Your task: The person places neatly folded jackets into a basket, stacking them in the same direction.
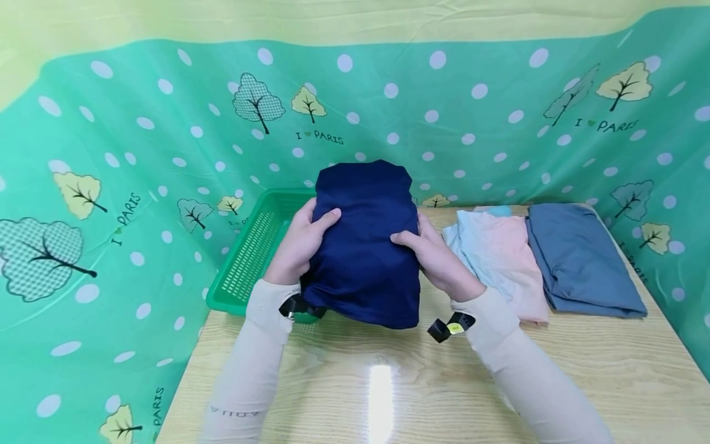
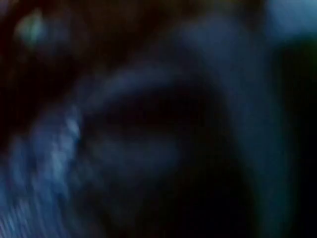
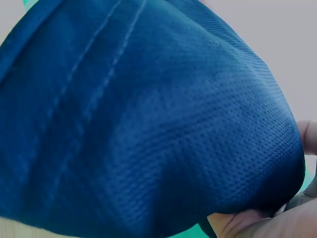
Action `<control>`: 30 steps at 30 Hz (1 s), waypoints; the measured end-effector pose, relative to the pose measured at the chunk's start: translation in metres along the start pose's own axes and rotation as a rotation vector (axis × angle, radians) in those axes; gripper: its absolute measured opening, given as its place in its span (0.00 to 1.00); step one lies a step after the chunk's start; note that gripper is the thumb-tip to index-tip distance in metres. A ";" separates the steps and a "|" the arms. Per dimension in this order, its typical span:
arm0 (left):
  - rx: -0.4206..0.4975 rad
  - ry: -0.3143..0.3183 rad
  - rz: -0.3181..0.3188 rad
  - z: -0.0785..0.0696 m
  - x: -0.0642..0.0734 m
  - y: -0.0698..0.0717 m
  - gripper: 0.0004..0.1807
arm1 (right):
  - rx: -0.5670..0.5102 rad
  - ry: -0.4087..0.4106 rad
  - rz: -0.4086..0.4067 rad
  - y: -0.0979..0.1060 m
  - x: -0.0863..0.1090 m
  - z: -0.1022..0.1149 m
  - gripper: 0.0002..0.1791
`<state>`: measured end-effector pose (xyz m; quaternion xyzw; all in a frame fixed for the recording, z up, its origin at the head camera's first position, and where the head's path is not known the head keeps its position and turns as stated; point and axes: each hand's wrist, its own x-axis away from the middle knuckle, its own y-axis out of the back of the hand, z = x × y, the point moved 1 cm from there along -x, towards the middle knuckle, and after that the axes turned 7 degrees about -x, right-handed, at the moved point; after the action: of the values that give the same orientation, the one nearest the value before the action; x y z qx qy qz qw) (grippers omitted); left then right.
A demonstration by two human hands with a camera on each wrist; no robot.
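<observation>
A folded navy garment [image 1: 366, 246] hangs in the air over the table, held at both sides. My left hand [image 1: 299, 240] grips its left edge, thumb on the near face and the other fingers behind it. On the opposite edge my right hand [image 1: 438, 256] holds it the same way. Close up in the right wrist view, the garment [image 3: 163, 124] shows fine mesh fabric and two stitched lines, with part of my right hand [image 3: 272, 223] at its lower edge. Dark, blurred cloth fills the left wrist view. What kind of garment it is cannot be told.
A green plastic basket [image 1: 244, 271] stands behind my left hand, partly covered by the garment. To the right, a pale blue and pink folded cloth [image 1: 510, 259] lies beside a grey-blue folded cloth [image 1: 582, 259] on the wooden table [image 1: 444, 382]. A patterned curtain [image 1: 444, 142] surrounds the table.
</observation>
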<state>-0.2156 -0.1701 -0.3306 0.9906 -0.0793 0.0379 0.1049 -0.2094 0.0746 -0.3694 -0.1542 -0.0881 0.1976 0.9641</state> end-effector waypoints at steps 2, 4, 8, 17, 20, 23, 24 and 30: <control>-0.018 -0.006 0.014 -0.006 0.003 0.006 0.27 | -0.009 -0.010 0.011 -0.004 0.002 0.004 0.42; -0.035 -0.011 0.029 -0.011 0.006 0.012 0.27 | -0.014 -0.022 0.023 -0.010 0.003 0.008 0.41; -0.077 0.001 0.046 -0.019 0.009 0.026 0.29 | -0.023 -0.043 0.052 -0.022 0.002 0.015 0.41; -0.096 0.018 0.126 -0.027 0.017 0.057 0.28 | -0.087 -0.085 0.091 -0.045 -0.011 0.013 0.39; -0.106 0.026 0.137 -0.027 0.019 0.067 0.29 | -0.117 -0.074 0.097 -0.053 -0.017 0.007 0.37; -0.139 0.041 0.132 -0.024 0.018 0.077 0.32 | -0.136 -0.058 0.086 -0.063 -0.023 0.001 0.36; -0.150 0.048 0.127 -0.022 0.018 0.080 0.32 | -0.140 -0.056 0.076 -0.066 -0.026 -0.001 0.37; -0.182 0.091 0.104 -0.003 0.009 0.101 0.37 | -0.148 -0.088 -0.012 -0.086 -0.044 -0.018 0.36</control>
<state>-0.2232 -0.2688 -0.3066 0.9688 -0.1287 0.0809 0.1957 -0.2146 -0.0229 -0.3627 -0.2158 -0.1459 0.1912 0.9464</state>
